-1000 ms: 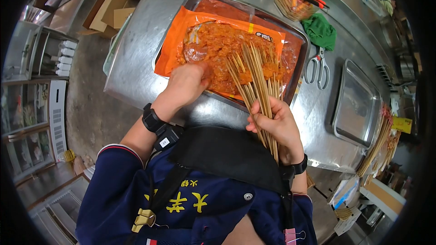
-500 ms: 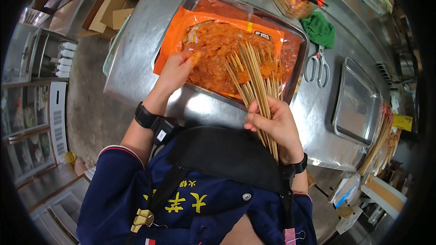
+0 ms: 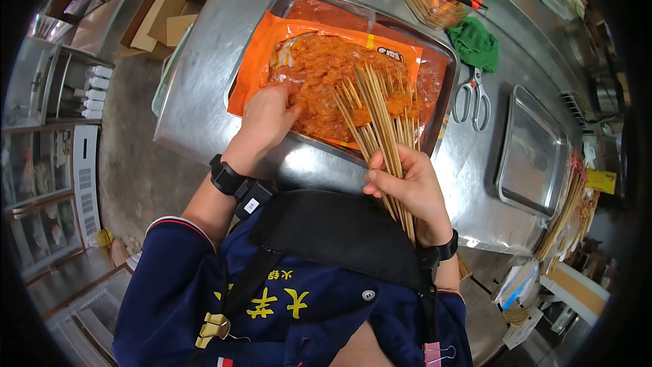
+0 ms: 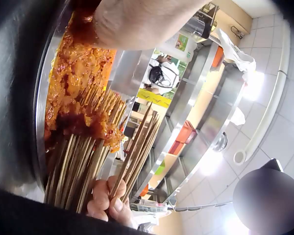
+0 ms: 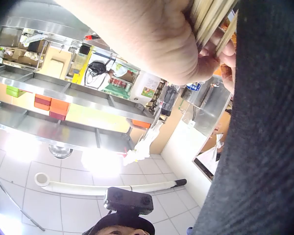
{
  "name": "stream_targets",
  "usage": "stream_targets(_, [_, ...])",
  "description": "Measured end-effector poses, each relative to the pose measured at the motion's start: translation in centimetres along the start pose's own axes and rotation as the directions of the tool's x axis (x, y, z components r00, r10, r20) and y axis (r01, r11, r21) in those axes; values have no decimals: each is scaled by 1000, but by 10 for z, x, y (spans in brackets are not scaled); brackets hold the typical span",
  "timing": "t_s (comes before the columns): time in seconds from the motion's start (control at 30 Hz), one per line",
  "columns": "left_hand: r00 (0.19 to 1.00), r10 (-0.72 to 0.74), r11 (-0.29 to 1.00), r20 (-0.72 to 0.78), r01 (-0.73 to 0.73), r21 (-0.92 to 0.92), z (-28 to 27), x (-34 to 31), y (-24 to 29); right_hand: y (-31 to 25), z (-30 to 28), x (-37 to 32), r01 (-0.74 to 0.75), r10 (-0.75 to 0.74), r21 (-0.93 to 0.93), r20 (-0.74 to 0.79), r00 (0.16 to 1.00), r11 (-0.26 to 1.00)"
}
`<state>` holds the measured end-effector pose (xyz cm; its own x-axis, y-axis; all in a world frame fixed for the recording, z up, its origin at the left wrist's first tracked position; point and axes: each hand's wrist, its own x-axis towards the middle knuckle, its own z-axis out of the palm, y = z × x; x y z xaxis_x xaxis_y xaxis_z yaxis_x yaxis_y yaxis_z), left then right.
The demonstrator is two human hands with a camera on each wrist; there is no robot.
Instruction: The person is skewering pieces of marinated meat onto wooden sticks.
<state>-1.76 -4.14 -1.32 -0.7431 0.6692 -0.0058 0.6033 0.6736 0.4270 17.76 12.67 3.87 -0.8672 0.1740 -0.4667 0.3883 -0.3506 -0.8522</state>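
Observation:
Orange-red marinated meat (image 3: 316,71) lies in pieces on an opened orange bag (image 3: 252,61) in a metal tray (image 3: 452,85). My left hand (image 3: 267,119) is at the meat's near left edge, fingers bent down into it; in the left wrist view the fingertips are dark and blurred, so I cannot tell whether they pinch a piece. My right hand (image 3: 415,183) grips a bundle of thin bamboo skewers (image 3: 384,129), tips pointing away over the tray. Beneath the bundle, skewers threaded with meat (image 4: 83,129) lie side by side at the tray's right.
Scissors (image 3: 473,100) and a green cloth (image 3: 474,44) lie right of the tray. Behind them stands a clear container (image 3: 435,7) with pens. Another metal tray (image 3: 534,153) is farther right on the steel table (image 3: 204,61). Cardboard boxes (image 3: 159,17) stand at the left.
My left hand lifted back from the meat to the left with orange at its fingertips, then came down into the meat's left edge again. The right hand holds the skewers almost still.

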Motion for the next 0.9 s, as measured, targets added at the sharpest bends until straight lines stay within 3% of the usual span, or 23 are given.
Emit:
stream_targets(0.03, [999,33,999,-25,-34,-8,-2,0,0,0,0,0,-4,4,0,-3,1000,1000])
stream_targets(0.13, [966,-229,934,118,253,-254,-18,-4,6,-2,1,0,-17,17,-6,-3,1000,1000])
stream_targets(0.17, [978,-174,847,113,207,-490,-16,-3,3,-2,1,0,-20,20,-8,-3,1000,1000])
stream_targets(0.23, [995,-83,512,62,96,-854,-13,-3,-2,-2,2,0,-24,24,-22,3,1000,999])
stream_targets(0.33, [936,-117,117,333,346,-931,-27,-1,7,-3,6,0,-17,17,-32,8,1000,999])
stream_targets(0.37, [934,-108,-96,341,331,-939,-22,0,10,-3,6,-1,-11,11,-32,-1,1000,999])
stream_targets(0.5, [926,-27,-177,377,367,-913,-23,0,25,0,3,-1,-24,25,-12,14,1000,1000])
stream_targets(0.8, [926,-58,-340,372,332,-880,-19,2,35,0,0,0,-19,20,-28,35,999,999])
stream_targets(0.9, [936,-25,-291,350,328,-899,-21,3,37,1,0,0,-11,12,-24,44,999,1000])
